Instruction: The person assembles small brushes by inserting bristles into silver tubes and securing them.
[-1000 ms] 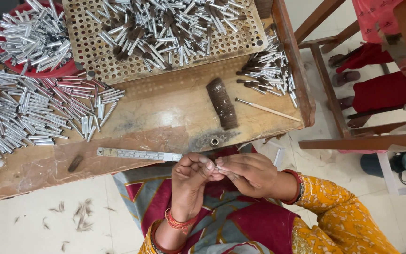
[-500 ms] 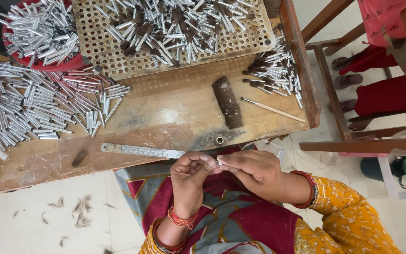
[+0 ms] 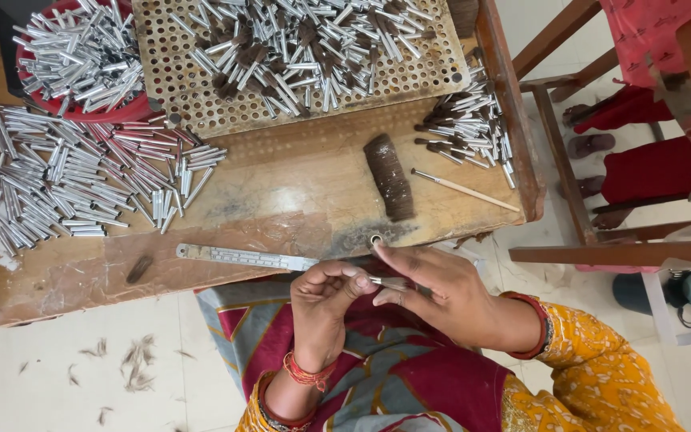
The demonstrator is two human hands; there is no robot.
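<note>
Two hands (image 3: pixel 393 292) pinch one metal tube (image 3: pixel 387 282).

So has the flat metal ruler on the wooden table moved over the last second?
No. The flat metal ruler lies at the same spot on the wooden table, its end pointing at the small metal ring; only the camera shifted.

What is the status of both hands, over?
Left hand and right hand pinch one small metal tube. Metal ruler beside them. Nothing blocking.

We see a mustard-yellow patterned sleeve (image 3: pixel 593 376) on the right arm, with a dark red bangle (image 3: pixel 539 324) at its wrist. The left wrist wears thin red-orange bangles (image 3: pixel 307 374). A maroon, grey and yellow patterned garment (image 3: pixel 393 376) covers the lap.
</note>
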